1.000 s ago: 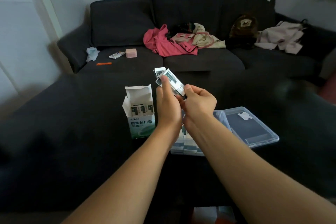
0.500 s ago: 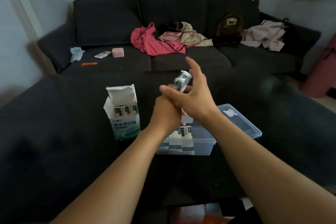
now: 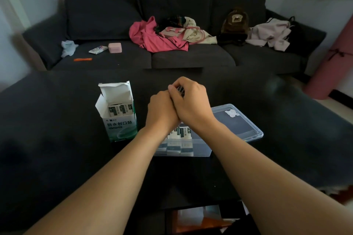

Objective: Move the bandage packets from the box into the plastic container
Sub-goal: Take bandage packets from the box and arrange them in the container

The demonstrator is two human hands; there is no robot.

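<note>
**Packets bunched in both hands above the container**

Head view:
- Right hand (image 3: 191,101) and left hand (image 3: 162,112) are pressed together just over the near end of the plastic container (image 3: 200,151). Right grip is curled around a small dark-printed bundle of bandage packets (image 3: 180,89); only a sliver shows between the fingers. Left grip: fingers hidden behind the right hand, can't tell what it holds or how far it's closed.
- Box (image 3: 119,114) stands upright on the dark counter (image 3: 57,129), flap open, just left of the hands. At least 3 packets still stand in it on end, long axis vertical, print facing the camera.
- Packets already in the container lie flat, side by side along the near wall. Lid (image 3: 240,124) lies flat behind and to the right.
- Held bundle: too covered to read its long axis.

Step in hand, my read: square up the bundle, then drop it in. Do it well by turning the packets flat to match the ones already laid, lowering them close to the floor of the container before letting go, and keeping the wrists off the box so it doesn't tip.
</note>
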